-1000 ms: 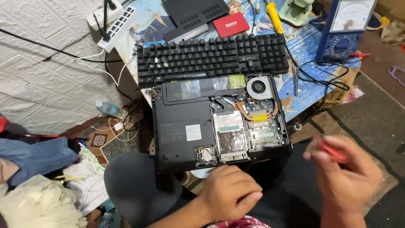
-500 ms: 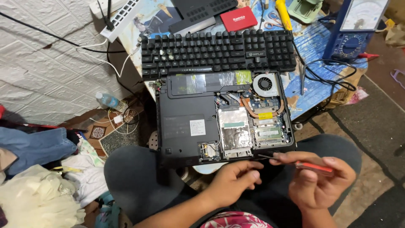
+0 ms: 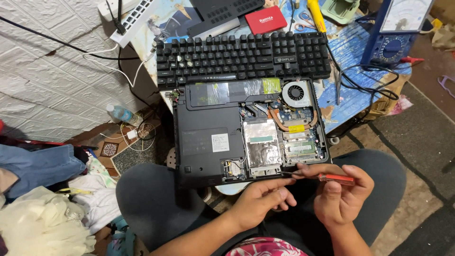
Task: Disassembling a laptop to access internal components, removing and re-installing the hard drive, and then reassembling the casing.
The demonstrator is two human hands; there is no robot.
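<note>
One opened laptop (image 3: 222, 137) fills the middle of the frame, lying bottom-up on the person's lap with its back cover off on the right half, so that one round fan (image 3: 296, 92), one copper heat pipe (image 3: 284, 124) and one foil-covered drive (image 3: 259, 148) show. Above it, touching its far edge, lies one black keyboard (image 3: 241, 57), its long side running left to right across the upper middle of the frame. One blue meter (image 3: 398, 33) stands at the upper right, one red flat box (image 3: 265, 20) at the top centre, one white power strip (image 3: 128, 14) at the upper left, and one small plastic bottle (image 3: 121, 114) lies at the left on the floor. Both hands sit just below the laptop's near edge, at the lower middle of the frame. The right hand (image 3: 343, 199) is curled closed around one small screwdriver (image 3: 327, 177) with a red handle; its long axis runs nearly level, left to right, with the thin metal shaft pointing left toward the laptop's lower right corner, which lies just above and to the left of that hand. The left hand (image 3: 260, 201) is loosely curled with fingers bent inward, its fingertips meeting the shaft's tip near the laptop's near edge; whether it grips anything small I cannot tell. The right hand is the nearer one to the exposed boards.
</note>
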